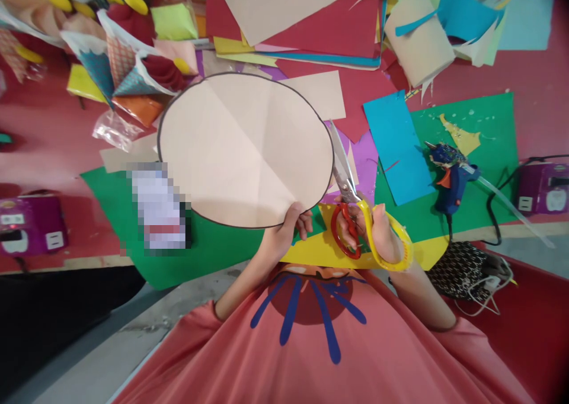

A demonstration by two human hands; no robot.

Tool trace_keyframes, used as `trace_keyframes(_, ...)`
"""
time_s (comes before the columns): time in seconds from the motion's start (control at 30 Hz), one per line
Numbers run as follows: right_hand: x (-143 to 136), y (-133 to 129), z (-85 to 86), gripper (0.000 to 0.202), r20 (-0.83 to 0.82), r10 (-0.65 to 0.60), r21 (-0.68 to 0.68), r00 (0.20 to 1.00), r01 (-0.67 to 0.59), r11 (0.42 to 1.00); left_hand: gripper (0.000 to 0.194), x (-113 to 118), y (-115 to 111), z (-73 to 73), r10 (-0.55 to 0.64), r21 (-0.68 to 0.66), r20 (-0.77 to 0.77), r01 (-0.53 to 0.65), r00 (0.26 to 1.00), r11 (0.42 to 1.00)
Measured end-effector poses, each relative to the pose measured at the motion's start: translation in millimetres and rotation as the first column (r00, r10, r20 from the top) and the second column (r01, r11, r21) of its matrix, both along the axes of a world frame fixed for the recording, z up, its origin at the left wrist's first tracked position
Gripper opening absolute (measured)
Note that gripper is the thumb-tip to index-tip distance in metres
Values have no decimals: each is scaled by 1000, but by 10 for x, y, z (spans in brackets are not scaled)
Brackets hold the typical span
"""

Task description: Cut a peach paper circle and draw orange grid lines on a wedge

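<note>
Disc (240, 149): black-outlined, trimmed round most of its edge
Left hand (281, 236): pinching its near edge
Right hand (386, 236): apart, gripping scissors (349, 189)
Uncut: perhaps a bit beside the scissors

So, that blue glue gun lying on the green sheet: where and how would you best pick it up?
I'd grip the blue plastic handle, coming from the wearer's near side, because its lower end points that way. The dark, crusted nozzle points away to the left, and may be hot. I'd also avoid the long translucent glue stick jutting from the back.
</note>
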State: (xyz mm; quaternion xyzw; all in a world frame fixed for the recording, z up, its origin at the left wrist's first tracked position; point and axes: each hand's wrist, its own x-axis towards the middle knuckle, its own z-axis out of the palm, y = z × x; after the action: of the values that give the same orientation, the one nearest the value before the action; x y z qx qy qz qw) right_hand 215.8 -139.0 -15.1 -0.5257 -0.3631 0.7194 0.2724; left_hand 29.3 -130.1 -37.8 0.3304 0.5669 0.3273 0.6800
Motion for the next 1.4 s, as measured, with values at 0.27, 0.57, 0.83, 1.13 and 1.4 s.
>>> trace_keyframes(0.27,17,-22,41,62,-143,-23,-59,990,14,998,50,-13,-5,4,-21,19,-2,21,1000,1000)
trace_keyframes(0.57,30,9,104,61,-51,-29,67,998,32,997,47,-39,29,41,-53,1,-8,53,999,999)
trace_keyframes(0.83,48,-51,10,54,-99,-85,105,991,95,990,42,-49,49,64,-35,-17,-10,34,999,999)
trace_keyframes(1.13,65,-50,41,52,-52,-84,148,995,91,985,35,-98,62,60,-41,-30,6,41,999,999)
trace_keyframes(1.4,71,-53,54,50,-28,-69,161,997,73,984,31,-153,77,70,-43,-60,0,43,999,997)
